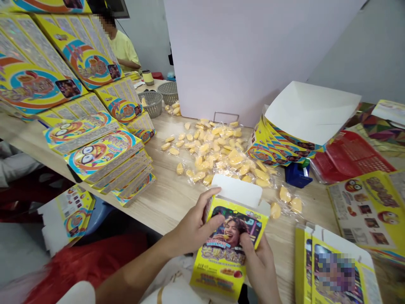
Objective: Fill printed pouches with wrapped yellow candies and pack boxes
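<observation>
My left hand [205, 223] grips the upper left side of a yellow printed cardboard box [221, 264], its thumb lying on the front panel. Around the lower right side of the same box my right hand [261, 257] is closed, thumb on the front too. The box's white top flap [237, 192] stands up open at the far end; what is inside cannot be seen. Just beyond it lies a loose heap of small yellow pieces in clear wrappers [221, 147], with a few more wrapped pieces [291, 202] to the right.
Finished-looking boxes [104, 152] are stacked high on the left. Nested cartons [284, 143] stand at right, beside a blue tape dispenser [298, 174] and a red basket [357, 154]. More flat boxes [338, 270] lie front right. Grey baskets [152, 104] and a person in yellow [125, 48] are behind.
</observation>
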